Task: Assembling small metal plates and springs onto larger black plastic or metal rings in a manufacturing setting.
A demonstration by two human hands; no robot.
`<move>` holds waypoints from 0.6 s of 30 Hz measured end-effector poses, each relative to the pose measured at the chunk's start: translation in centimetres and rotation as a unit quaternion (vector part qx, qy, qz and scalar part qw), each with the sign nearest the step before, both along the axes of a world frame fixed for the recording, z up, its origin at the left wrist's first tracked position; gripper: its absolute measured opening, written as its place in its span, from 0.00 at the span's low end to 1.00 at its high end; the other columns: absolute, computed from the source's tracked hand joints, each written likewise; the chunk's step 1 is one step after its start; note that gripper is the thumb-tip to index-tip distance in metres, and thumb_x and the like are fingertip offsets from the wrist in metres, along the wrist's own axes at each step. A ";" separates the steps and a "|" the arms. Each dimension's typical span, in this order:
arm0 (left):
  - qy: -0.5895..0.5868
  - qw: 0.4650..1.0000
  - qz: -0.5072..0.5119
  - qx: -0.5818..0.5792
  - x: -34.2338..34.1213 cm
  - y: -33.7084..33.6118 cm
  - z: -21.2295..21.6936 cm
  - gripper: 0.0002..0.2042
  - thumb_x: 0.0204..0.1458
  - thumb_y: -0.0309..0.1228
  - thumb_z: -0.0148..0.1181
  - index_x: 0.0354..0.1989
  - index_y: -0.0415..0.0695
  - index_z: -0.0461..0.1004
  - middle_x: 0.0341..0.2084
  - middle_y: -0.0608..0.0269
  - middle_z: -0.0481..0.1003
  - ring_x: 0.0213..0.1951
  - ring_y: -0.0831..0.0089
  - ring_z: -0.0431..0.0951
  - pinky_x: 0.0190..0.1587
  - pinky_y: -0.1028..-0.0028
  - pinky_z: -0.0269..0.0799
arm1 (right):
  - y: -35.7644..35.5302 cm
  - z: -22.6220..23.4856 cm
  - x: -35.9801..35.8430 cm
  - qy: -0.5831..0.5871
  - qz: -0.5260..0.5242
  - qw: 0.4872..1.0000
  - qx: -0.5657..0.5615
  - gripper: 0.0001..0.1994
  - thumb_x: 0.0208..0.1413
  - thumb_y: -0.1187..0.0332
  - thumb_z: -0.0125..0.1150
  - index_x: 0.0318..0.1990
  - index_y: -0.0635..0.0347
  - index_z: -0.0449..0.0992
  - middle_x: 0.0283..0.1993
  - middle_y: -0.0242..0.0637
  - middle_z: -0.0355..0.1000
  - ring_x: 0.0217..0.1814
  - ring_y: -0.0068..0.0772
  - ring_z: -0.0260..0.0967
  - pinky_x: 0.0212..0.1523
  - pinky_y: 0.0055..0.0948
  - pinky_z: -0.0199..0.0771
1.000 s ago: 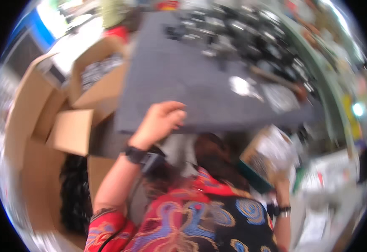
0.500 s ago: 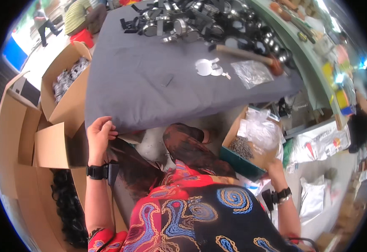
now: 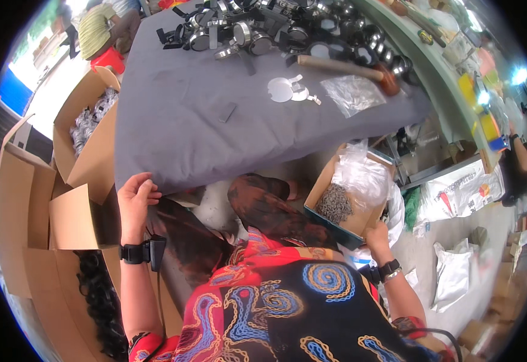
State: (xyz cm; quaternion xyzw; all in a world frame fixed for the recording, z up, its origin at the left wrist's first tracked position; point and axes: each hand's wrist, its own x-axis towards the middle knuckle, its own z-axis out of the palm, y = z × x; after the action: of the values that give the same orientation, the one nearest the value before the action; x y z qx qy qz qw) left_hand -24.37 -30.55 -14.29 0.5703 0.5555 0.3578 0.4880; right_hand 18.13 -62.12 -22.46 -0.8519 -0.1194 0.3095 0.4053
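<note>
A grey-clothed counter (image 3: pixel 215 139) filled the workshop; my left hand (image 3: pixel 135 194) gripped its front edge, my right hand (image 3: pixel 377 232) steadied a cardboard box (image 3: pixel 343 208) of small metal parts below it, which I judged could tip and spill.

Single head-worn fisheye, steeply downward over the grey table (image 3: pixel 215 120), close.

Your workshop, seen from above
You face a grey table (image 3: pixel 179 127); open cartons (image 3: pixel 46 205) stand left, a green bench (image 3: pixel 444 78) right, pale floor (image 3: pixel 444 229) below, daylight far left.
</note>
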 end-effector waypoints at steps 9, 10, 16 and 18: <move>-0.002 1.000 0.001 0.008 -0.3 0.0 -0.2 0.12 0.57 0.27 0.51 0.46 0.37 0.73 0.29 0.62 0.76 0.29 0.74 0.78 0.32 0.79 0.74 | 4.0 -0.8 1.5 0.043 0.093 0.995 0.016 0.12 0.49 0.73 0.49 0.36 0.75 0.74 0.27 0.45 0.71 0.21 0.42 0.71 0.16 0.39 0.75; 0.002 1.000 -0.004 0.006 -0.3 0.0 -0.1 0.12 0.57 0.27 0.51 0.46 0.37 0.73 0.29 0.62 0.76 0.30 0.74 0.78 0.32 0.79 0.74 | 5.0 -2.3 1.7 0.068 0.076 0.994 0.038 0.12 0.50 0.73 0.49 0.36 0.74 0.74 0.27 0.45 0.71 0.22 0.42 0.72 0.16 0.40 0.75; 0.015 0.999 0.027 0.018 -1.2 -2.0 -0.6 0.12 0.56 0.26 0.51 0.47 0.36 0.72 0.29 0.62 0.76 0.31 0.75 0.78 0.32 0.79 0.73 | 11.3 -10.5 4.6 0.108 0.011 0.992 0.070 0.13 0.52 0.72 0.48 0.42 0.73 0.70 0.35 0.54 0.72 0.27 0.54 0.74 0.18 0.47 0.79; 0.019 0.998 0.047 0.021 -3.6 -2.8 -2.3 0.11 0.56 0.26 0.51 0.46 0.36 0.72 0.30 0.62 0.76 0.31 0.76 0.78 0.32 0.79 0.73 | 12.8 -11.7 5.7 0.115 0.007 0.991 0.064 0.13 0.52 0.72 0.48 0.42 0.72 0.70 0.36 0.55 0.72 0.27 0.56 0.74 0.18 0.47 0.79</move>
State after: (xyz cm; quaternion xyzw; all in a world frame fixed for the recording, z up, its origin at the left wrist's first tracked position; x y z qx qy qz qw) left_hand -27.97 -33.33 -16.58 0.5602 0.5831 0.3815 0.4480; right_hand 23.86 -49.37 -34.13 -0.7823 -0.0975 0.3997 0.4676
